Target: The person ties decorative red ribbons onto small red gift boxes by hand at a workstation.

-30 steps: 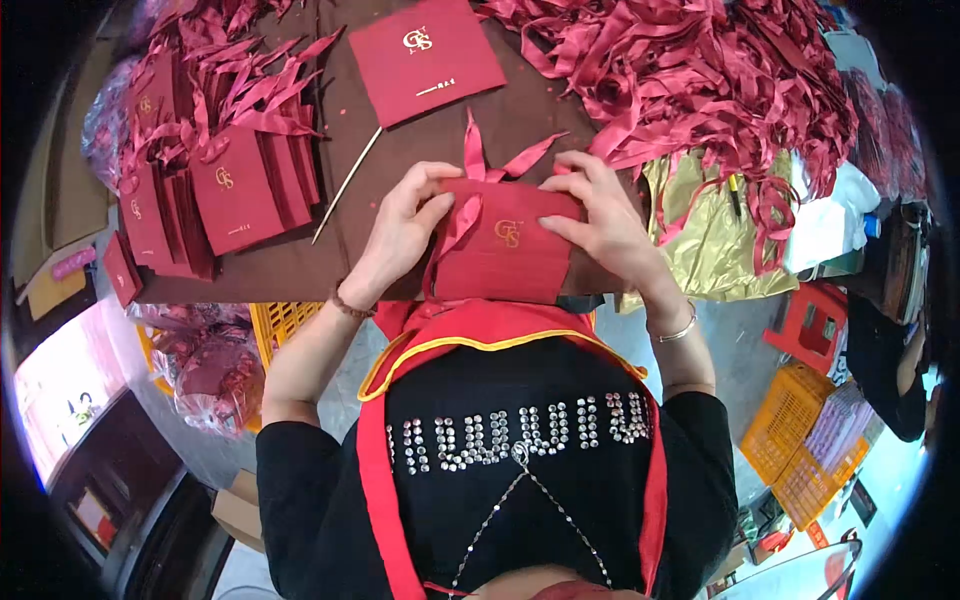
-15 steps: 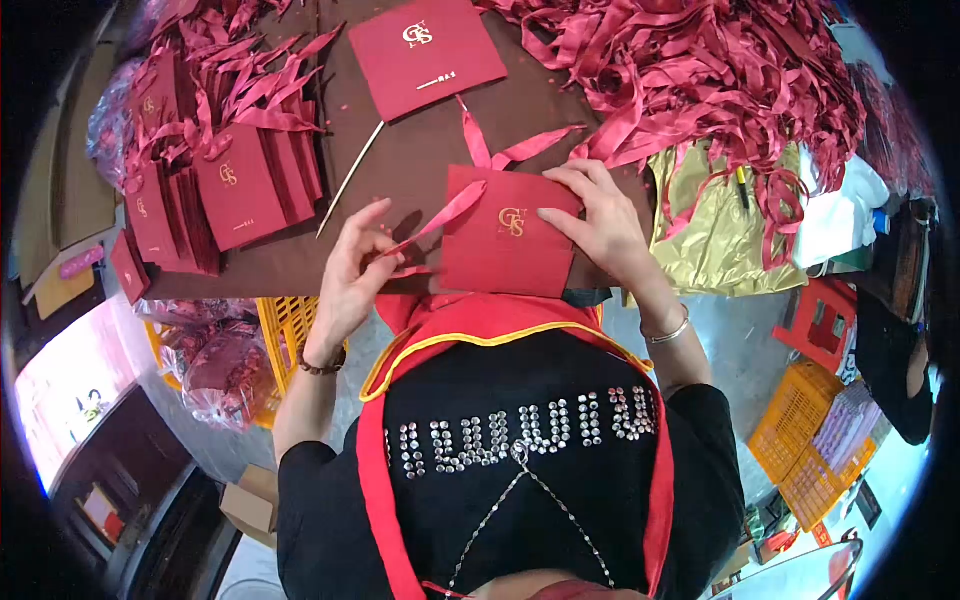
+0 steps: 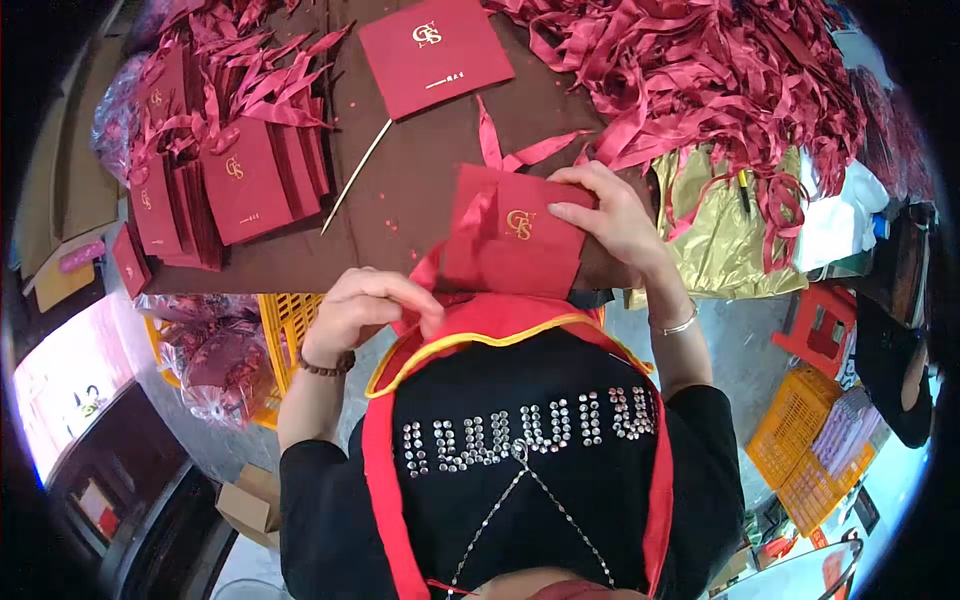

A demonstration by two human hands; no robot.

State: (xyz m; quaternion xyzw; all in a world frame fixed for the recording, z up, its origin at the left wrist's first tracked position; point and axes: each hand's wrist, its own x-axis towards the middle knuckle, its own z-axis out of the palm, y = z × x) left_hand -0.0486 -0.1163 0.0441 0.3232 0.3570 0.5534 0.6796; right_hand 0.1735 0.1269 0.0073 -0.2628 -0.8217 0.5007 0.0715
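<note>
A red card folder (image 3: 520, 225) with a gold emblem lies at the table's near edge, slightly tilted. My right hand (image 3: 615, 220) grips its upper right corner between thumb and fingers. A red ribbon (image 3: 470, 225), blurred, crosses the folder's left side. My left hand (image 3: 372, 308) is left of the folder, over the apron's edge, with its fingers bent together near the ribbon's lower end; what they hold is hidden. More ribbon (image 3: 505, 150) sticks out beyond the folder's top. Another red folder (image 3: 435, 60) lies farther back.
Stacked red folders (image 3: 245, 190) with ribbons stand at the left. A thin stick (image 3: 357, 178) lies mid-table. Loose red ribbons (image 3: 700, 80) are heaped at the right, above gold wrapping (image 3: 725, 240) and a yellow-black pen (image 3: 743, 190). Yellow crates (image 3: 805, 440) stand on the floor.
My left hand has moved down and toward my body, and the ribbon's left part has swung down with it. The folder in my right hand has shifted slightly right and tilted.
</note>
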